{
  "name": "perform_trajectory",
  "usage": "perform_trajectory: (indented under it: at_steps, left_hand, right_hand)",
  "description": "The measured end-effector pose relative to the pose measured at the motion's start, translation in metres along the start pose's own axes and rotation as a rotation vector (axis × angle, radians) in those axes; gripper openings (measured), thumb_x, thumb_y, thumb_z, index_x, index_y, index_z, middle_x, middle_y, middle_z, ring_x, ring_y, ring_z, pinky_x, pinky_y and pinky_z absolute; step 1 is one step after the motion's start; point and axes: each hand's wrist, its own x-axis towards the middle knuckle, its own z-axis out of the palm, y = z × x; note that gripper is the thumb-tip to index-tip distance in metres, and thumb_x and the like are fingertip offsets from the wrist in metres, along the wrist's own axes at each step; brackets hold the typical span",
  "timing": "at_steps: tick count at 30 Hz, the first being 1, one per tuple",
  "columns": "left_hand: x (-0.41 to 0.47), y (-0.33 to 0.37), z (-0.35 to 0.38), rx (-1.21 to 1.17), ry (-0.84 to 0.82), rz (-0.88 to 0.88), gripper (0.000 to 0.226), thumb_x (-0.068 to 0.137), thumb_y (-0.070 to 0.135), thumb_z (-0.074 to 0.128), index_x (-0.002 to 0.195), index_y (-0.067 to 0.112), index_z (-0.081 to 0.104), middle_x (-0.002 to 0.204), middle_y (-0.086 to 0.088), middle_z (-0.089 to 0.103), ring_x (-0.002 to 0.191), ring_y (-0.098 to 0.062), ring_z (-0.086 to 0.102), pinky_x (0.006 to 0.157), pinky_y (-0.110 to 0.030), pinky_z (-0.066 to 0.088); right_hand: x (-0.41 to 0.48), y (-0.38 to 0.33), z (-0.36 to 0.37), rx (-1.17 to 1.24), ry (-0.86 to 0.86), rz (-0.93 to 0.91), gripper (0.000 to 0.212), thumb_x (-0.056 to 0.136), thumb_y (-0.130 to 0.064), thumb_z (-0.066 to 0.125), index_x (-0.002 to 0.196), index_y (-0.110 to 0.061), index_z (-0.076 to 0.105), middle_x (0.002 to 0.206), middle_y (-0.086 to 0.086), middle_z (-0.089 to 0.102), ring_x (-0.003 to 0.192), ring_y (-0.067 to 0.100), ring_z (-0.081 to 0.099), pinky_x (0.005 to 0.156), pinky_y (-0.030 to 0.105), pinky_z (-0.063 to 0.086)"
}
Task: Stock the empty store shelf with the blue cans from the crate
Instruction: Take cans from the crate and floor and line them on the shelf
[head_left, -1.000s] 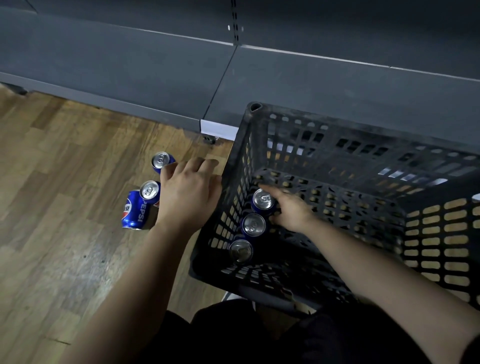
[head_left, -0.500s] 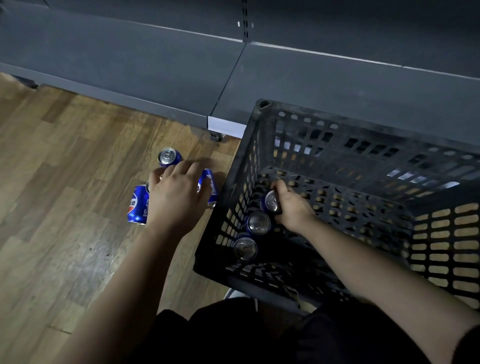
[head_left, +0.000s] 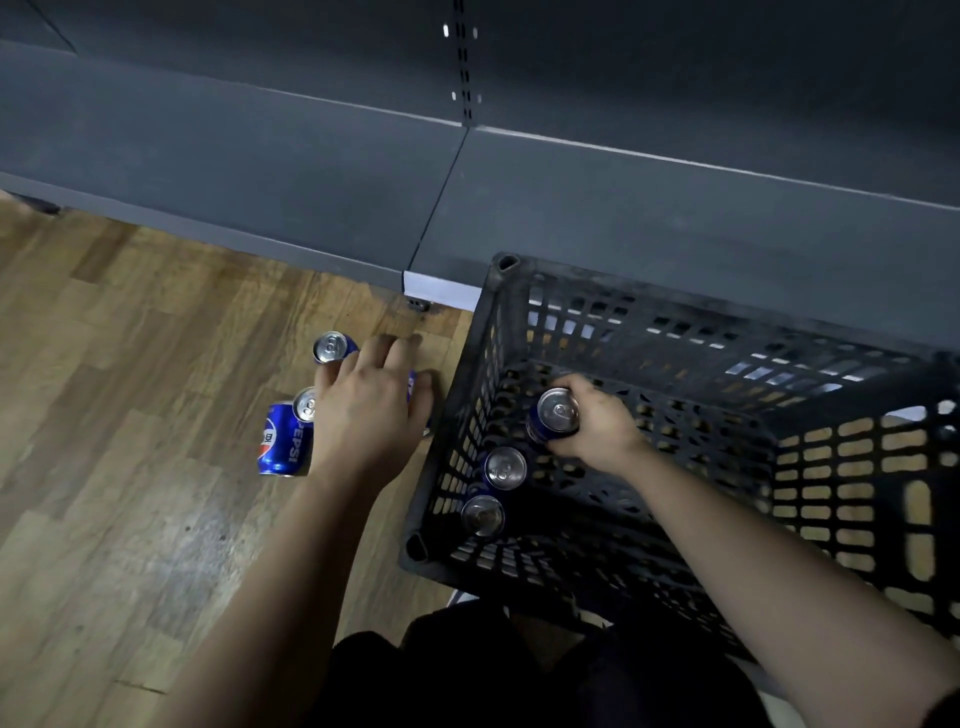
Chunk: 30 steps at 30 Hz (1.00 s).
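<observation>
A: Your right hand (head_left: 597, 428) is curled round the held can (head_left: 557, 413), down inside the crate (head_left: 498, 322). The can's lid faces up and its long axis stands straight.

B: The shelf (head_left: 649, 223) lies ahead of both your hands, past the crate's far wall, and it is bare as far as it shows. So, as I judge it, that can must rise over the rim and then go forward. Your right hand is the nearer one for the stretch behind the crate.

A: Your left hand (head_left: 366, 421) is outside, just beside the crate's left wall. It is draped over a floor can (head_left: 413, 383) with the fingers bent down round it. Only a blue sliver shows by your thumb, so I cannot tell how firm that hold is.

B: A far can (head_left: 332, 347) stands upright just beyond your left fingers, and a labelled can (head_left: 283, 441) stands just left of that hand. In the crate, a middle can (head_left: 504, 467) and a last can (head_left: 483, 514) wait nearer your body than your right hand.

A: A second ago your right fingertips only touched that lid. Half a second ago you had closed on it while it stood against its neighbour. Now it sits apart from the row and looks raised.

B: Your left hand has barely shifted, and less of its can shows.
</observation>
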Motion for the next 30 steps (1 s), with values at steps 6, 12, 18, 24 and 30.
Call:
perform_trajectory:
  at_steps: [6, 12, 18, 24, 30]
  left_hand:
    - [0.000, 0.021, -0.087, -0.011, -0.055, 0.067, 0.036, 0.089, 0.033, 0.039, 0.116, 0.017, 0.056, 0.113, -0.004, 0.061, 0.095, -0.029, 0.059, 0.086, -0.043, 0.037]
    - [0.007, 0.053, -0.224, -0.040, -0.016, 0.103, 0.043, 0.083, 0.032, 0.037, 0.117, 0.016, 0.058, 0.112, -0.007, 0.062, 0.090, -0.031, 0.061, 0.086, -0.042, 0.039]
    - [0.023, 0.086, -0.364, -0.046, 0.025, 0.170, 0.051, 0.085, 0.040, 0.030, 0.123, 0.018, 0.057, 0.116, -0.005, 0.062, 0.098, -0.028, 0.060, 0.089, -0.040, 0.037]
    - [0.040, 0.114, -0.468, -0.040, 0.126, 0.240, 0.041, 0.088, 0.034, 0.042, 0.120, 0.017, 0.060, 0.113, -0.005, 0.065, 0.093, -0.029, 0.063, 0.087, -0.041, 0.041]
    - [0.064, 0.130, -0.549, -0.024, 0.242, 0.314, 0.036, 0.089, 0.031, 0.047, 0.119, 0.017, 0.060, 0.113, -0.004, 0.065, 0.094, -0.027, 0.064, 0.088, -0.042, 0.041]
  right_hand:
    - [-0.057, -0.065, -0.064, 0.041, 0.028, 0.014, 0.074, 0.060, -0.018, 0.087, 0.125, -0.025, 0.051, 0.105, -0.006, 0.066, 0.096, 0.015, 0.062, 0.078, 0.024, 0.043]
    - [-0.124, -0.160, -0.161, 0.042, 0.034, 0.000, 0.073, 0.061, -0.020, 0.086, 0.125, -0.027, 0.052, 0.111, -0.007, 0.066, 0.101, 0.013, 0.062, 0.087, 0.026, 0.047]
    - [-0.178, -0.267, -0.273, 0.079, 0.069, -0.072, 0.066, 0.059, -0.019, 0.087, 0.116, -0.027, 0.054, 0.103, -0.010, 0.065, 0.094, 0.011, 0.062, 0.081, 0.018, 0.046]
    - [-0.218, -0.355, -0.376, 0.113, 0.056, -0.151, 0.059, 0.058, -0.020, 0.084, 0.108, -0.033, 0.055, 0.100, -0.010, 0.068, 0.094, 0.011, 0.065, 0.088, 0.034, 0.052]
    - [-0.251, -0.422, -0.453, 0.149, 0.101, -0.232, 0.055, 0.063, -0.011, 0.085, 0.109, -0.027, 0.059, 0.102, -0.007, 0.070, 0.097, 0.012, 0.066, 0.089, 0.030, 0.052]
